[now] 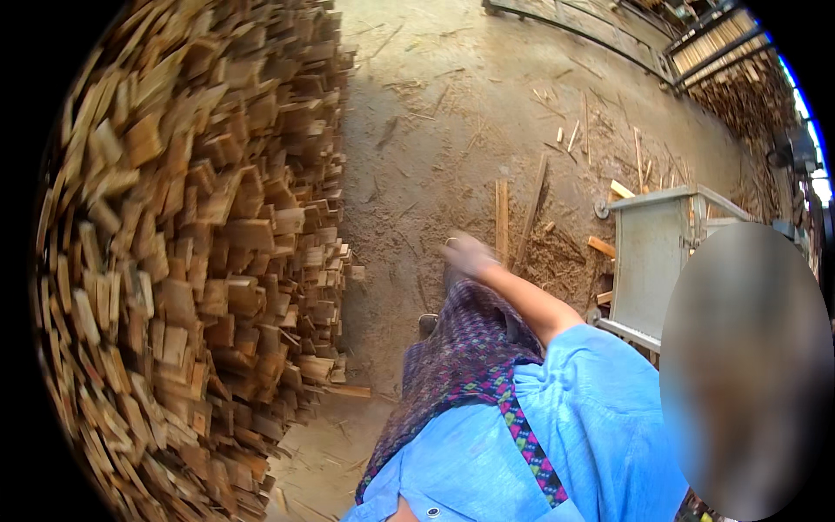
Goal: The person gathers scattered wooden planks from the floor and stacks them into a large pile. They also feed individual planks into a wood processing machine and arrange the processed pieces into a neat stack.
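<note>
My right hand (470, 256), which looks to be in a pale glove, hangs low in front of my body at the end of a bare forearm. Motion smears its fingers, so I cannot tell whether they are open or closed, and nothing held shows in it. It is nearest to the dark patterned apron (461, 339) over my blue shirt (600, 400). Beyond the hand, a narrow wooden board (502, 222) lies on the floor, with a longer, darker strip (532, 209) beside it. My left hand is out of view.
A tall stack of cut wood pieces (235, 235) fills the left side, some ends jutting out. A grey metal cabinet or cart (648, 261) stands at right. Shavings and scraps litter the floor (417, 174). A metal frame (600, 35) stands far off. A blurred oval covers the lower right.
</note>
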